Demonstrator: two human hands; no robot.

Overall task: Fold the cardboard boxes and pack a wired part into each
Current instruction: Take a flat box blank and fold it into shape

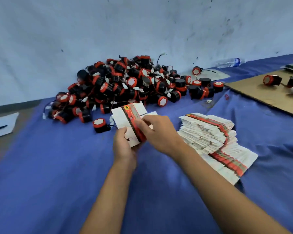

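Note:
I hold a flat white cardboard box blank with a red and black printed stripe above the blue cloth. My left hand grips its lower end from underneath. My right hand pinches the red stripe from the right side. A slanted stack of the same flat blanks lies to the right of my hands. Behind the box is a big pile of black and red round wired parts with white connectors. One such part sits alone just left of the held box.
The blue cloth covers the work surface up to a pale wall. A brown cardboard sheet at the right carries two more parts. A plastic water bottle lies by the wall. White paper with a pen is at the far left.

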